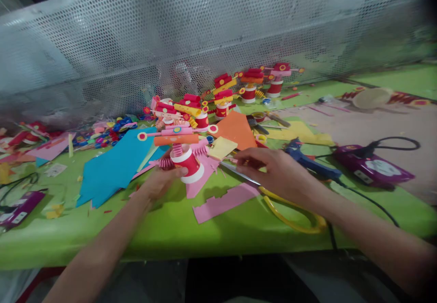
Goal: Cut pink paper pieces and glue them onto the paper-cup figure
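Note:
My left hand (162, 180) is closed round the side of a paper-cup figure (186, 162), which stands a little tilted. The cup is red and white, with pink folded paper springs, orange and pink rolls on top and round discs at the ends. My right hand (269, 169) hovers over the blades of yellow-handled scissors (290, 219), its fingertips pressed together. Whatever they pinch is too small to make out. A pink foam strip (225, 203) with a notched edge lies in front, and a pale yellow piece (222, 148) lies beyond the fingertips.
Several finished cup figures (249, 93) line the perforated metal screen (205, 30). Blue sheet (112, 169) and orange sheet (237, 129) lie on the green table (136, 237). On the right are a blue glue gun (309, 162) and a purple box (373, 164) with cords.

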### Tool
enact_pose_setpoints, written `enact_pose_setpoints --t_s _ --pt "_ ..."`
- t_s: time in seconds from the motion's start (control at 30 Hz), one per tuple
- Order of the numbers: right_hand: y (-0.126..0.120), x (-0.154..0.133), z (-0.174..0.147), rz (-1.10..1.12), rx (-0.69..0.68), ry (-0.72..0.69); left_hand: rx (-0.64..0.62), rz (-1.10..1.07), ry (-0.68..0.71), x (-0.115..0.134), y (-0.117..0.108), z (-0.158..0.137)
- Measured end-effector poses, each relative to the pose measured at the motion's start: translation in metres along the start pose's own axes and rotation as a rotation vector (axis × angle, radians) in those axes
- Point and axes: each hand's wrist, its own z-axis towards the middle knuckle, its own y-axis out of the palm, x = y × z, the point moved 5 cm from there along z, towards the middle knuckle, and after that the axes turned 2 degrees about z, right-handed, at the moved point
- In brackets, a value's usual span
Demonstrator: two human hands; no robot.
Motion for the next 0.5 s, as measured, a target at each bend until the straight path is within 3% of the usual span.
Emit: enact_pose_setpoints --t_s 0.07,0.13,0.2,0.3,0.5 --pt "-0.023 0.019 -0.018 -0.11 0.084 0.038 0.021 0.023 0.017 0.004 0.0 0.002" --pt "-0.049 0.039 -0.04 -0.373 0.23 0.076 0.037 0.05 0.02 0.005 -0.001 0.003" --pt "-0.068 0.059 -0.06 -0.657 0.29 0.165 0.044 0.051 0.016 0.006 -0.001 0.004" --pt "-0.08 0.085 -0.075 -0.819 0.217 0.243 0.047 0.008 0.022 0.006 -0.001 0.003" --pt "-0.067 0.107 -0.066 -0.79 0.058 0.269 -0.053 -0.08 -0.008 0.009 0.007 -0.001"
